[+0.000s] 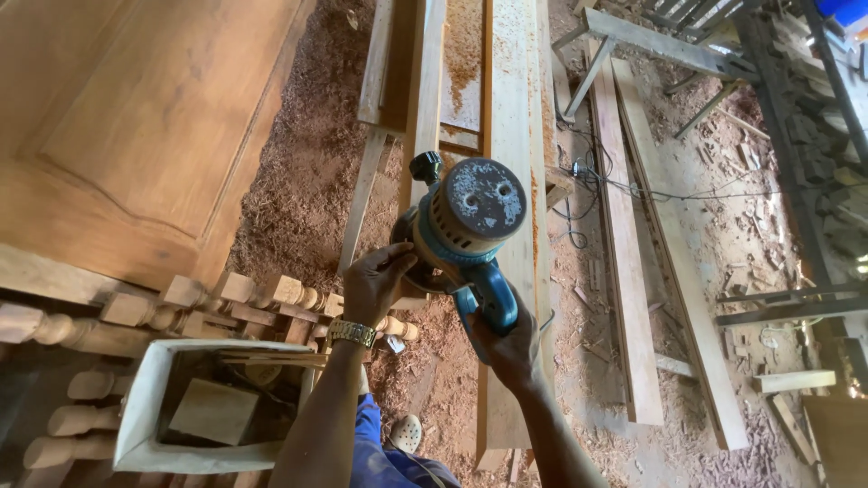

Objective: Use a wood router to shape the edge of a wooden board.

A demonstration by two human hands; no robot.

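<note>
A teal and grey electric router (pixel 466 221) with a dusty round motor cap stands on a long pale plank (pixel 512 108) that runs away from me. My left hand (pixel 373 282), with a gold watch on its wrist, grips the tool's left side. My right hand (pixel 506 343) is closed around the teal handle at the near right. Both arms reach up from the bottom of the view.
Reddish sawdust covers the floor. A large wooden door panel (pixel 136 117) lies at left, turned balusters (pixel 208 303) and a white box (pixel 145 416) at lower left. More planks (pixel 633 271) lie to the right, with metal trestles (pixel 669 54), a cable and wood offcuts beyond.
</note>
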